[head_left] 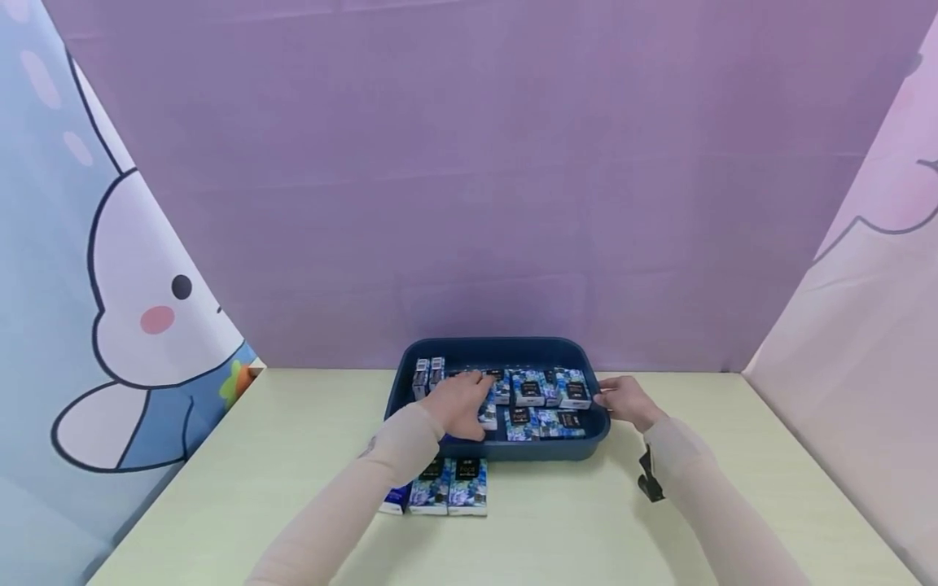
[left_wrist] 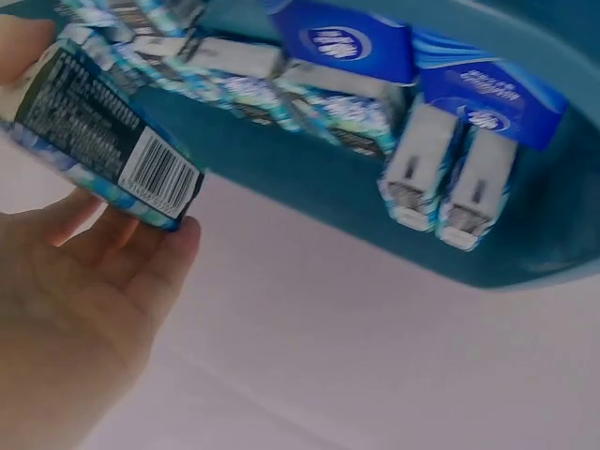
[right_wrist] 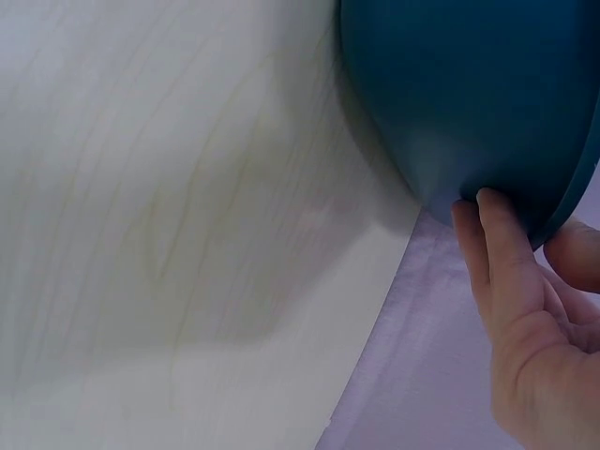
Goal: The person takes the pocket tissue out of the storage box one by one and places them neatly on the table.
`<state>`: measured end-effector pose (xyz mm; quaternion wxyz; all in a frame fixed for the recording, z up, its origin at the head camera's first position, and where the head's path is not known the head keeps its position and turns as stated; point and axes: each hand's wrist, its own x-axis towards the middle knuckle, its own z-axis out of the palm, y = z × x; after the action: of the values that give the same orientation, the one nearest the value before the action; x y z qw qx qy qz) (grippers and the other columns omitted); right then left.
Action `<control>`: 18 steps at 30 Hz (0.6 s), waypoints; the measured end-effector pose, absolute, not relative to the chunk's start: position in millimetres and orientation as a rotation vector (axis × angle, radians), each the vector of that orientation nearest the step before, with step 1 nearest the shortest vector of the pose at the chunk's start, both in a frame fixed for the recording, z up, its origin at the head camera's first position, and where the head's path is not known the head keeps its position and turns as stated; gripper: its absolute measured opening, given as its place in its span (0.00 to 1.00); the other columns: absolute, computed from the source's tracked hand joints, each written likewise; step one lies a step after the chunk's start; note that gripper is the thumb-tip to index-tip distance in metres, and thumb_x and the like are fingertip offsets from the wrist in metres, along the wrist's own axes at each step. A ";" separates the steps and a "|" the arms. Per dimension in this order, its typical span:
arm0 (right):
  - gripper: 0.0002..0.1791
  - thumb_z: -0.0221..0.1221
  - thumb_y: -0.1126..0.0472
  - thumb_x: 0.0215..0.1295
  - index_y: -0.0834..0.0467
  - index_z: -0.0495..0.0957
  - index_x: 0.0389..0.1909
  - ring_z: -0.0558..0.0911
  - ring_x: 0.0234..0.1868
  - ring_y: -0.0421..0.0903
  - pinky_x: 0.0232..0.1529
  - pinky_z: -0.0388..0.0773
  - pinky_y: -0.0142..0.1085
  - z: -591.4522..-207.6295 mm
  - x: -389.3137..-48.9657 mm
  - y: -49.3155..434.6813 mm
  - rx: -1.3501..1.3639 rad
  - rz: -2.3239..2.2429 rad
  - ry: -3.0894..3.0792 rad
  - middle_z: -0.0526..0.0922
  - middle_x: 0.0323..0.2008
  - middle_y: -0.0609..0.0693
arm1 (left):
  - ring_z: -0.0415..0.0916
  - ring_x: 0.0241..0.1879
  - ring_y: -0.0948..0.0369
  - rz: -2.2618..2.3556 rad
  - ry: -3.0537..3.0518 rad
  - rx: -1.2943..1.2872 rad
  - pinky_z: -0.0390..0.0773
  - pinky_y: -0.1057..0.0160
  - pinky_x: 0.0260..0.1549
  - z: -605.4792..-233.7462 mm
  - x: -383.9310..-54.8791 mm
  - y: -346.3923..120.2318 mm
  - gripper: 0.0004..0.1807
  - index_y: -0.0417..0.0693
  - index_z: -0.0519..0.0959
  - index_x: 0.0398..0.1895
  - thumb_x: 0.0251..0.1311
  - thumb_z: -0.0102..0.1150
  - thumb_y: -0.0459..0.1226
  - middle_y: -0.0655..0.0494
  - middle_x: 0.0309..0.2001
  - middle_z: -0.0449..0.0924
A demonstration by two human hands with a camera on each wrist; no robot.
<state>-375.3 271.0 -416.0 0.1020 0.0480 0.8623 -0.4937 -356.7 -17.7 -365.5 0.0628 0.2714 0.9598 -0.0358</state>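
Note:
A dark blue plastic tray (head_left: 542,451) stands on the table with several floral tissue packs (head_left: 529,389) in it. Over its left part, my left hand (head_left: 458,404) holds one tissue pack (left_wrist: 105,141) between thumb and fingers, its barcode side showing in the left wrist view. Two packs (head_left: 429,373) stand on end in the tray's far left corner, with plain blue packs (left_wrist: 342,42) close by in the left wrist view. At the tray's right end, my right hand (head_left: 627,401) grips the rim, thumb on one side and fingers against the outer wall (right_wrist: 450,122).
In front of the tray, two floral tissue packs (head_left: 467,488) and a blue pack (head_left: 394,499) lie on the pale table (head_left: 572,529), partly behind the left forearm. A purple cloth wall (head_left: 498,203) rises behind the tray. A black strap (head_left: 649,478) hangs by the right wrist.

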 end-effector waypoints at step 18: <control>0.22 0.45 0.72 0.66 0.81 0.59 0.58 0.77 0.50 0.58 0.51 0.74 0.49 -417.3 -375.1 271.2 0.130 -1.468 2.553 0.70 0.54 0.74 | 0.56 0.68 0.55 -0.171 2.832 0.896 0.63 0.55 0.63 -343.1 -306.7 -7.3 0.49 0.53 0.52 0.71 0.47 0.65 0.53 0.53 0.70 0.54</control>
<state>-375.1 271.2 -417.3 0.0967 0.0438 0.8621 -0.4955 -306.7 -7.3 -343.1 0.0833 0.3002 0.9485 -0.0572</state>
